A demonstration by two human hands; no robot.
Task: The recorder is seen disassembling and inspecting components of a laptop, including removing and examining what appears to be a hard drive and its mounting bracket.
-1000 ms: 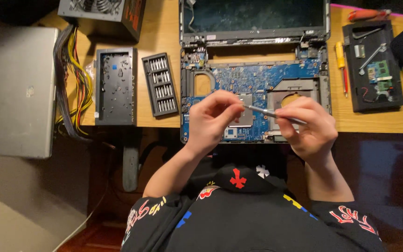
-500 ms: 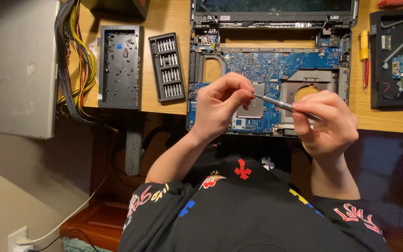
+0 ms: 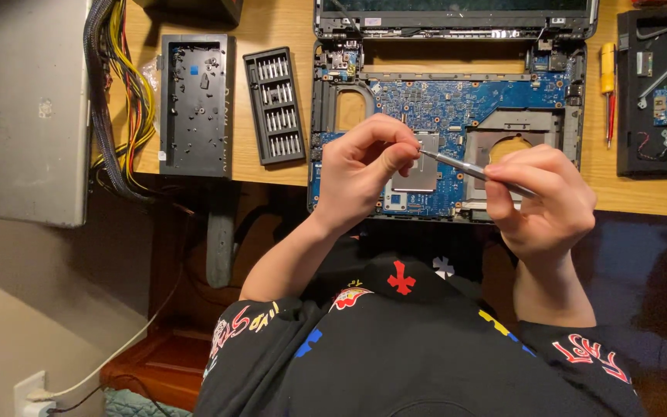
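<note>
1. The precision screwdriver (image 3: 476, 170), a thin silver tool, is held in the air above the opened laptop (image 3: 445, 131), with its tip towards the left and its handle towards the right.
2. The right hand (image 3: 538, 201) is closed around the handle part of the screwdriver, with the thumb and the fingers wrapped on it.
3. The left hand (image 3: 360, 170) is pinching at the tip of the screwdriver with the thumb and the first fingers. Something small may be between the fingertips, a bit or a screw, but it is too small to tell.
4. Compared with one second ago, both hands stay in nearly the same grasp, and the tool has kept the same slant. The main change is the view: the head has come nearer and a little to the right, so the hands look larger. I judge that the work at the tip is not finished, because the tip has not gone down to the board.
5. Directly under the hands lies the blue motherboard (image 3: 457, 104) of the laptop, with a grey square plate near the left hand and a round opening near the right hand.
6. To the left on the wooden table (image 3: 272, 174) lies a black bit set tray (image 3: 273, 106), and beside it a black laptop cover panel (image 3: 196, 104).
7. At the far left hangs a bundle of coloured cables (image 3: 121, 100).
8. To the right lie a yellow screwdriver (image 3: 607, 85) and a black tray with small parts (image 3: 661, 93).
</note>
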